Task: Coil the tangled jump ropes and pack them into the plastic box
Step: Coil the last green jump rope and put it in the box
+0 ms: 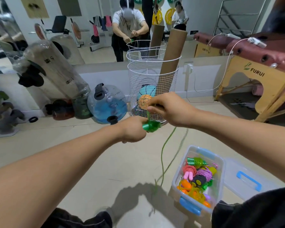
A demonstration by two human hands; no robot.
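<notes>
My left hand [133,130] grips the green handles of a green jump rope [152,125], with coils wound around them. My right hand [168,107] pinches the rope just above the bundle. The loose green cord [163,155] hangs down from the hands towards the floor, blurred. At the lower right stands the clear plastic box [220,163] with blue latches. Inside it lie several coiled ropes: green [197,161], pink, purple, black and orange.
The box lid [247,178] with a blue handle lies open to the right. A white wire basket [153,83] with balls and cardboard tubes stands straight ahead. A blue water jug [107,106] sits on the left, a wooden massage table [257,76] on the right. A mirror wall reflects the room.
</notes>
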